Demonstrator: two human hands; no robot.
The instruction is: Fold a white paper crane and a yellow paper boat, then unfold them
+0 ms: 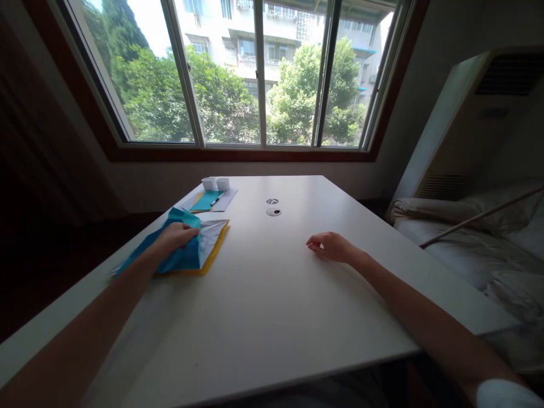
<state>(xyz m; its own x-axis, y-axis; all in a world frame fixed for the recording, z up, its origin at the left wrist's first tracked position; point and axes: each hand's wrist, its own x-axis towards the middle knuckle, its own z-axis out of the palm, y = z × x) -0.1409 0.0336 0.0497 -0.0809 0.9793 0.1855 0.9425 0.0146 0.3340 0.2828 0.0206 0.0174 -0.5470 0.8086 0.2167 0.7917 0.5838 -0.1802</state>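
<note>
At the left of the table, my left hand (179, 233) is closed on the right part of a creased blue sheet of paper (189, 258); its fingertips are partly hidden. The blue sheet stands up in places and lies over a creased white sheet (212, 232) and a yellow sheet (216, 252). My hand and forearm cover part of this pile. Over on the right side, my right hand (331, 247) is at the tabletop with nothing in it. Its fingers are loosely bent, with a small gap by the thumb.
Farther back on the white table (255, 328), a flat blue sheet (206, 200) and a black-and-white pen (216, 199) lie on other papers. Two small white boxes (222, 184) stand behind them. Round fittings (273, 212) sit mid-table. A sofa (450, 249) is at the right.
</note>
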